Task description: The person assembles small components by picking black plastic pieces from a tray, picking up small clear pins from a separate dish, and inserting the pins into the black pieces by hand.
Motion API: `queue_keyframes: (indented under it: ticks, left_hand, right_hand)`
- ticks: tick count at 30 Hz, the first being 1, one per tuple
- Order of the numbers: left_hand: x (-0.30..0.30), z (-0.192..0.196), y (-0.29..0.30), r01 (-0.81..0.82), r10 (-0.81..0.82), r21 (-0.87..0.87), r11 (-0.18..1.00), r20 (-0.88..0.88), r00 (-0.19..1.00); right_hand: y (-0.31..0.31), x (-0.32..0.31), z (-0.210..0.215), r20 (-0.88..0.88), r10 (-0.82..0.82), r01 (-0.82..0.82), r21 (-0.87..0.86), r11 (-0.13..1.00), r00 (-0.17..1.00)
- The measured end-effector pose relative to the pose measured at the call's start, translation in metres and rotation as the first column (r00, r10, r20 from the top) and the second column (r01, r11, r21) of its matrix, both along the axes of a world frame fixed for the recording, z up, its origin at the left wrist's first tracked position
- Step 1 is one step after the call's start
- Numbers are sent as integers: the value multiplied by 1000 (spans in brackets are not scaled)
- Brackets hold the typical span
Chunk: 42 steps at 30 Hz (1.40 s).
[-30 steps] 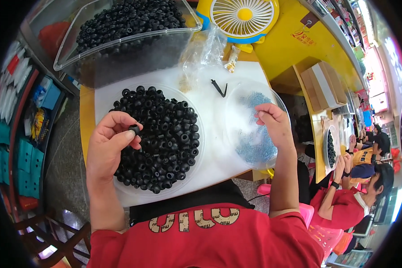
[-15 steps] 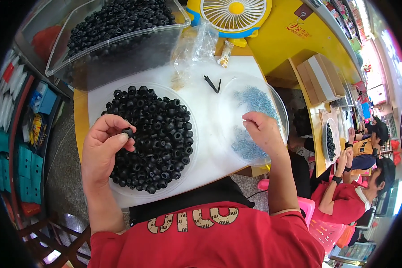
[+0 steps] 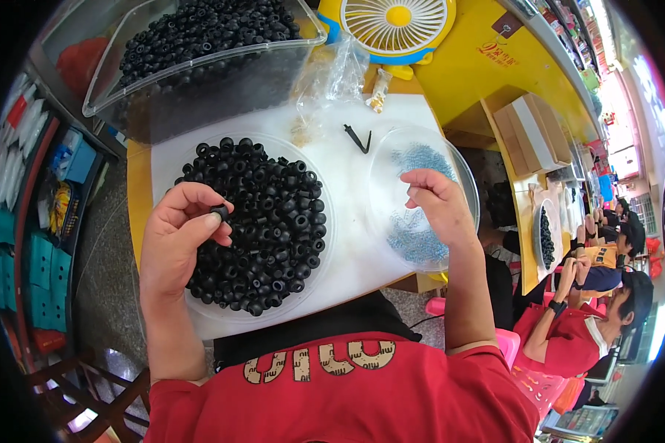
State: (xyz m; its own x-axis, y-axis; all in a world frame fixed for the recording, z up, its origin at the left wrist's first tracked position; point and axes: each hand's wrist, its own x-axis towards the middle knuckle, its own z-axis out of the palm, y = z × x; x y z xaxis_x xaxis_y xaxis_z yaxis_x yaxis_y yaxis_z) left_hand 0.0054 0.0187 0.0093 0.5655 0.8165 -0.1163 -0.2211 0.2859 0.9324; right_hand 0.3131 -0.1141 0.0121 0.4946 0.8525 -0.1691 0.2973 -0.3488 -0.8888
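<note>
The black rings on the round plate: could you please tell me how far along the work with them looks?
Done: no finished pieces can be made out. In hand: the left hand pinches one black ring over the clear round plate, and the right hand reaches into the clear dish of small blue parts. Left: the heaped pile of black rings on the plate, plus a clear bin full of more.

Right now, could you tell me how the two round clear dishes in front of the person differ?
The left dish is heaped with black rubber rings; the right dish holds a thin scatter of small blue parts. The left hand pinches one ring above the left dish, while the right hand hovers over the right dish. Both are clear, round and shallow, on the white tabletop.
</note>
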Motion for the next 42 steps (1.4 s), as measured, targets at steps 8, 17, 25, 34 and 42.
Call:
queue_keyframes:
  ticks: [8,17,25,34,42]
  left_hand:
    - [1,0,0,-8,9,-25,1000,20,1000]
    - [3,0,-2,-11,11,-4,1000,-5,1000]
    - [-1,1,2,-1,1,-3,1000,-6,1000]
    - [-3,-6,4,74,-70,-47,996,91,993]
    - [-4,2,1,60,-51,-92,994,101,994]
  right_hand:
    - [-6,2,-2,363,206,-139,-202,969,909]
    - [-4,-13,-16,693,415,-107,-443,890,589]
    - [-4,-2,-11,36,-1,1,-16,1000,999]
    - [46,-89,28,-338,402,-295,326,898,851]
    - [86,-153,23,64,492,-479,366,798,868]
